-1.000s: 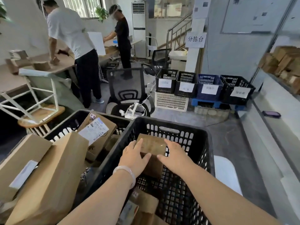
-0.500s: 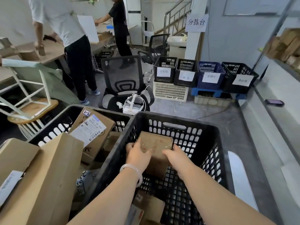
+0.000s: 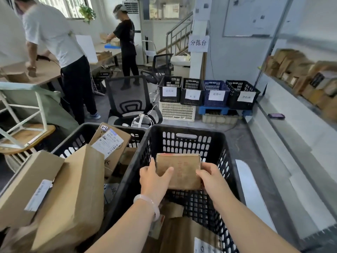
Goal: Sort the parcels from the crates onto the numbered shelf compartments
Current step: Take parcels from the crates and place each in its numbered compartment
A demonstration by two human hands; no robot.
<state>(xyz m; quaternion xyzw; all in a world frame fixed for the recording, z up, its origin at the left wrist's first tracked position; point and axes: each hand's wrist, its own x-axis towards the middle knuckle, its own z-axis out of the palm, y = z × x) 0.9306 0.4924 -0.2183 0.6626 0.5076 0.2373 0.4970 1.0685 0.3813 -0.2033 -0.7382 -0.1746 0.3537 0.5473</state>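
A small brown cardboard parcel [image 3: 179,170] is held up inside the black plastic crate [image 3: 184,132] in front of me. My left hand [image 3: 155,181] grips its left side, thumb across the front face. My right hand [image 3: 212,177] grips its right edge. More parcels lie at the bottom of this crate [image 3: 184,232]. A second black crate [image 3: 80,136] to the left holds several boxes, one with a white label marked 2-2 [image 3: 109,141]. The shelf with stacked parcels [image 3: 299,77] runs along the right wall.
Large cardboard boxes [image 3: 60,194] lean against the left crate. A black office chair [image 3: 130,105] with a white headset stands beyond the crates. Labelled crates [image 3: 208,93] line the far pillar. Two people work at a table on the left. A phone [image 3: 276,116] lies on the shelf ledge.
Both hands have closed round the small parcel and raised it higher inside the crate. The view has tilted up slightly.
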